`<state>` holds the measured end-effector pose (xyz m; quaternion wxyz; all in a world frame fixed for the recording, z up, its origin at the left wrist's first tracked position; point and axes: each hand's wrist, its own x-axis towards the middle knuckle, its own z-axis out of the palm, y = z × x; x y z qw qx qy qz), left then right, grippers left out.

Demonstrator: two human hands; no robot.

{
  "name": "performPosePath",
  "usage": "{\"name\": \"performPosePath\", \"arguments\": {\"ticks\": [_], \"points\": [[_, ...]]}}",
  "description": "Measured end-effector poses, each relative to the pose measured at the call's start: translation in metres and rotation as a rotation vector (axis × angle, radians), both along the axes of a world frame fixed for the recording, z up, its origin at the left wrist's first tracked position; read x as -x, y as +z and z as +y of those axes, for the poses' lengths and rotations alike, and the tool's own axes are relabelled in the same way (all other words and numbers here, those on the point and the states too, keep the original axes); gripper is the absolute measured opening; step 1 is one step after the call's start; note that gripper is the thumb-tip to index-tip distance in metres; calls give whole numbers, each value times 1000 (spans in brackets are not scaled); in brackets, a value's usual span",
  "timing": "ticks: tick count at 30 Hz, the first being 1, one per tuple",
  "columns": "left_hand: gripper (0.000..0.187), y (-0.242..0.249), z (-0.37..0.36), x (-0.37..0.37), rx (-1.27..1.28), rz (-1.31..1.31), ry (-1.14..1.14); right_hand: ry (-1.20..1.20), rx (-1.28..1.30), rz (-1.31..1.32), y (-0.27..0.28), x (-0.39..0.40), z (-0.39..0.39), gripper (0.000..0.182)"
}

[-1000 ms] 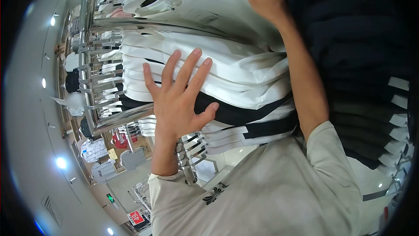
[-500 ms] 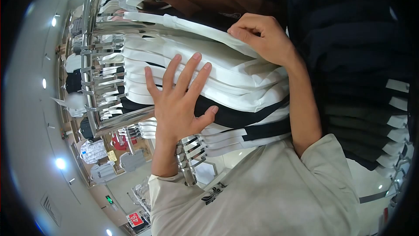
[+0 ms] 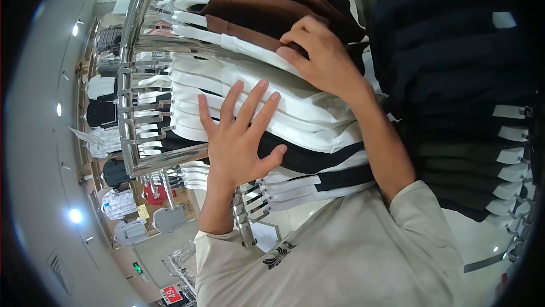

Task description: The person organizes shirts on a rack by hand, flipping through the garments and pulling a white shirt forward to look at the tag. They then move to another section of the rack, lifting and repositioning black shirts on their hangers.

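Note:
My left hand (image 3: 238,142) is spread with its palm lying against a row of white shirts (image 3: 198,102) on hangers. Black garments (image 3: 306,156) hang among them, just past my left thumb. Curled at the edge of the topmost white shirt (image 3: 244,47) is my right hand (image 3: 321,60), its thumb and forefinger bent around that edge. Beside this shirt, brown shirts (image 3: 255,12) on white hangers show behind my right fingers. The fingertips' exact contact is partly hidden.
Metal hangers hook onto a chrome rack rail (image 3: 128,80). Dark garments (image 3: 454,68) hang at the right, with white hangers (image 3: 508,159) near the edge. Wall displays of clothing (image 3: 119,202) and a red price sign (image 3: 170,294) are at the left.
My right hand has shifted left along the white shirt's edge, and more of the brown shirts shows. My left hand stays spread on the white shirts. The view has moved slightly.

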<state>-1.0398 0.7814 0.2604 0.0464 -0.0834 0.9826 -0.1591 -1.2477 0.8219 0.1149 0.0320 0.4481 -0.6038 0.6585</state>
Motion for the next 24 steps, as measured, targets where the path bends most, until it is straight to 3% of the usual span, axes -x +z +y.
{"name": "performPosePath", "arguments": {"ticks": [2,5,6,7,10,15,18,19,22,24], "points": [[76,0,0,1,-21,11,10,126,69,-207,-7,-8,-5,16],[75,0,0,0,-49,31,24,205,-13,-431,-14,-19,0,27],[75,0,1,0,-47,29,26,230,-56,-532,-14,-21,2,31],[75,0,1,0,-47,27,26,246,-49,-614,-12,-19,2,46],[76,-1,0,-1,-42,35,11,33,-107,-518,-6,-9,-5,46],[75,0,1,1,-47,22,27,80,-355,-320,-19,-2,-15,36],[75,1,2,2,-48,16,33,50,-136,-216,-23,-10,-8,39],[75,1,2,2,-46,15,33,112,-72,-269,-24,-7,-11,40],[75,2,2,2,-44,4,40,273,-395,-412,-14,6,-5,29],[75,2,3,1,-48,6,38,64,-254,-469,-17,-2,-13,32]]}}
